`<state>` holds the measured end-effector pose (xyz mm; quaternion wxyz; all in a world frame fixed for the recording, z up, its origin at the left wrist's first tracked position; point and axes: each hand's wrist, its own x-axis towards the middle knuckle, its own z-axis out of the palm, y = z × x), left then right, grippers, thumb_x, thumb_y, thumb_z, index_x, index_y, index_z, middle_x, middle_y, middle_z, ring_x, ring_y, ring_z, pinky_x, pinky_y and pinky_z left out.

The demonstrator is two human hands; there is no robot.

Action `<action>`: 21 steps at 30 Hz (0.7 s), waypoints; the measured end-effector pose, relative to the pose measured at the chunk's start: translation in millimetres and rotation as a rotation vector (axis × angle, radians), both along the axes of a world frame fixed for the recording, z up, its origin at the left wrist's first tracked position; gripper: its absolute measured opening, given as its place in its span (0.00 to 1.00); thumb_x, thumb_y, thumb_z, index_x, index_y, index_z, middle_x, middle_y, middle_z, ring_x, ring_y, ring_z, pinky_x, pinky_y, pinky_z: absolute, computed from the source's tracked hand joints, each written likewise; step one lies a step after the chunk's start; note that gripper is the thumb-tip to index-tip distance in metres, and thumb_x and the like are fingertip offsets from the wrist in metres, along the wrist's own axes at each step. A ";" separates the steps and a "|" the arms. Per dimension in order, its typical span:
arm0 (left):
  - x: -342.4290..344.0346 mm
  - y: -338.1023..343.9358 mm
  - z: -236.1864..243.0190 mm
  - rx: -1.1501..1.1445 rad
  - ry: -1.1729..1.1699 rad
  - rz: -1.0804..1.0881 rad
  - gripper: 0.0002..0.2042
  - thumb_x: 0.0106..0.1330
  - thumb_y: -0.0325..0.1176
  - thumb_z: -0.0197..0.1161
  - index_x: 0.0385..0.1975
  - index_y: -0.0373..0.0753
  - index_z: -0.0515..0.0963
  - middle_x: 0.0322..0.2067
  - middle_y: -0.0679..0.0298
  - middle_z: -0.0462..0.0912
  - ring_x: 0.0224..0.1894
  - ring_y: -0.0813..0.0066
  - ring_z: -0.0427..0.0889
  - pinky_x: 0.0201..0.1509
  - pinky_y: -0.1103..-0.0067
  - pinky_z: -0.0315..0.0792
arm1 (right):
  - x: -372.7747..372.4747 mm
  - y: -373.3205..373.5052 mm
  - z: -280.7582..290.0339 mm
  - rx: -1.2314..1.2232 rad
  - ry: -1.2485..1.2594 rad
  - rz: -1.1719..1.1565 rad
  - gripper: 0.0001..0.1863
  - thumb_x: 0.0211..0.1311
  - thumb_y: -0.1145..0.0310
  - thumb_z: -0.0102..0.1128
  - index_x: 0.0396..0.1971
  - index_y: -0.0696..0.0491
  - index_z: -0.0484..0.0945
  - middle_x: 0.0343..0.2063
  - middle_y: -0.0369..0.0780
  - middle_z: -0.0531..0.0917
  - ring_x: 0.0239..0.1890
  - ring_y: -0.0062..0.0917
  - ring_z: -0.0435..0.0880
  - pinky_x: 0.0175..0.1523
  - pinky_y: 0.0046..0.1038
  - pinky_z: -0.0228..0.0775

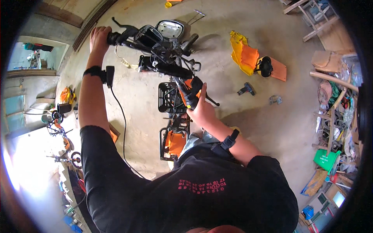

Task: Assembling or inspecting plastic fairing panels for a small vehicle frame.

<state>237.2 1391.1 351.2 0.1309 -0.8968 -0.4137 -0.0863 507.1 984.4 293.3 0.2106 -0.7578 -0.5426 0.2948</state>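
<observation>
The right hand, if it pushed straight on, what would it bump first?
Probably the black handlebar grip, which the right hand already touches. Past that, depth is unclear from this view.

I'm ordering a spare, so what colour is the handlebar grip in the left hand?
The grip is black, seen best in the head view.

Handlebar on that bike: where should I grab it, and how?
Probably by the dark grips at both ends, coming from outside, like the left hand and right hand. The ends stick out, while the middle is crowded with parts.
</observation>
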 end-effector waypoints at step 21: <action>210.0 161.1 -28.2 0.058 0.013 0.079 0.12 0.58 0.29 0.57 0.41 0.49 0.78 0.42 0.64 0.80 0.55 0.62 0.73 0.64 0.63 0.57 | 194.8 166.8 27.0 -0.170 -0.369 -0.286 0.46 0.49 0.62 0.66 0.65 0.52 0.48 0.25 0.50 0.82 0.27 0.47 0.83 0.32 0.44 0.75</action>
